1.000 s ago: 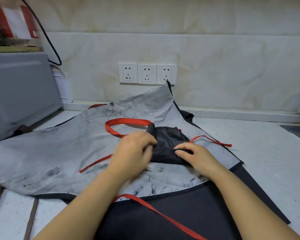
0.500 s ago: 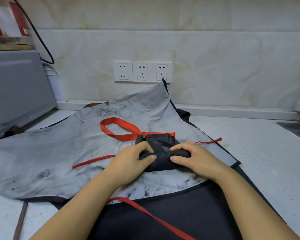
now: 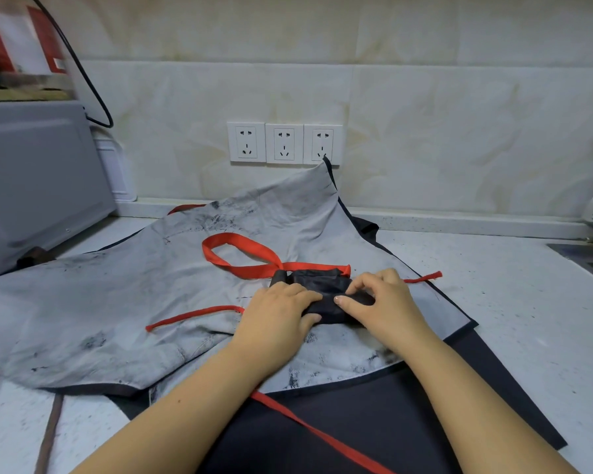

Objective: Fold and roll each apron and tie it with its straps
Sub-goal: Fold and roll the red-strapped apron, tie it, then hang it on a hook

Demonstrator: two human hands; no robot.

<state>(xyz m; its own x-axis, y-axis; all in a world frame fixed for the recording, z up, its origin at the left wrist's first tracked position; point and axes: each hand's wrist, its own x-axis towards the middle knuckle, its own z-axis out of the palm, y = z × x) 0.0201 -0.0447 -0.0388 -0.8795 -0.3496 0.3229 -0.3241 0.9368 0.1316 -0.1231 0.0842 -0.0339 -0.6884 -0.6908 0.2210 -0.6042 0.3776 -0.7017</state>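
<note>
My left hand (image 3: 281, 313) lies knuckles-up over the near left end of the rolled black apron (image 3: 317, 280). Its fingers curl across the top and the thumb is tucked against the near side, gripping it. My right hand (image 3: 384, 302) comes in from the right, with the thumb laid along the roll's near edge and the fingers arched over the top, pinching the cloth between them. Both forearms run up from the bottom of the view and converge, so the hands nearly meet at the roll's middle.

The roll sits on the right part of a stained grey apron (image 3: 117, 302) spread over the counter (image 3: 528, 319). A broad red neck loop (image 3: 233, 251) lies just behind the roll, touching its far left end. A thin red strap (image 3: 192, 316) runs left from beside my left hand, and a red strap end (image 3: 425, 277) pokes out past my right hand.

The grey apron's far corner leans up the wall just under the sockets (image 3: 284, 143). Its near hem overlaps a dark apron (image 3: 356, 422) lying under my forearms. Bare counter opens to the right of the cloth. On the left a grey appliance (image 3: 31, 183) stands close to the cloth's edge.
</note>
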